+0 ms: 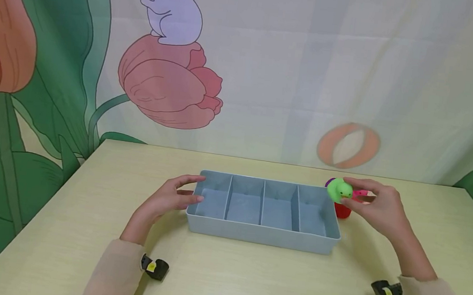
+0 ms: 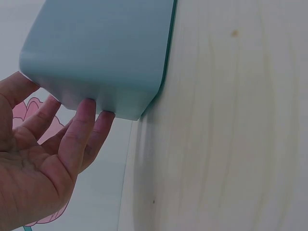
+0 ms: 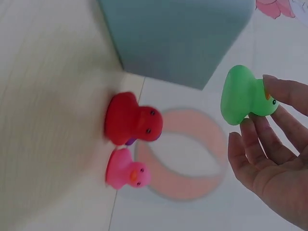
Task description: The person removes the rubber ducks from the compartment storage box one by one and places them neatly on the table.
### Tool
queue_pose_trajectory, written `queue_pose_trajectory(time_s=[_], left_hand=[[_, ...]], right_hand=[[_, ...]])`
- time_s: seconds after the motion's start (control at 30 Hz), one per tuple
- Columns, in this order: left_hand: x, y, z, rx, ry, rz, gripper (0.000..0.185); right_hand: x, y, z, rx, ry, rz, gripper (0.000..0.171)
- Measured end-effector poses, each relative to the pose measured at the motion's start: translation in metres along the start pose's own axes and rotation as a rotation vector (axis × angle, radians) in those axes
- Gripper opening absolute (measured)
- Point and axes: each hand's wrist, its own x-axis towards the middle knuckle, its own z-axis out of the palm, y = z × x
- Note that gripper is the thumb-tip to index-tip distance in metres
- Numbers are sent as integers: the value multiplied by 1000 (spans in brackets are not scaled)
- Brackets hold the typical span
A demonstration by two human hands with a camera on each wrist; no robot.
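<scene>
A light blue divided box (image 1: 264, 235) stands on the table between both hands. At its left end, my left hand (image 1: 171, 193) rests its fingertips against the end wall and rim, fingers spread, as the left wrist view also shows. My right hand (image 1: 379, 208) pinches a green rubber duck (image 3: 242, 95) by its head between thumb and fingers. The duck is held up just beyond the box's right end, above the table. Below and behind it sit a red rubber duck (image 3: 127, 119) and a smaller pink rubber duck (image 3: 126, 169), partly hidden in the head view.
A bit of something purple (image 1: 330, 182) shows behind the green duck. The box has several compartments (image 1: 246, 199) in a row, with bare floors. Behind the table (image 1: 248, 283) hangs a printed curtain (image 1: 270, 74) with flowers and a white animal.
</scene>
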Motion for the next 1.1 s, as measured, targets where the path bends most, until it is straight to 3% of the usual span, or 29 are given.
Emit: queue_pose_trajectory(time_s=[0.1,0.27,0.37,0.57,0.67,1.1], left_hand=[[-1,0,0,-2,-1,3,56],[-2,0,0,3,3,-2,57],[-2,-1,0,0,1,-4,57],[-3,-1,0,-6,-3,0,56],[-3,0,0,-5,-5,3,55],[-3,1,0,-2,-8,10,55]], right_hand=[[2,19,-4,-4,10,7,48],[9,76,-4,-31,29,70,51],[10,93,-5,-42,35,108,53],[5,90,-14,0,-26,136,55],[4,93,-15,1,-16,183,55],[3,80,-17,-132,-103,208,51]])
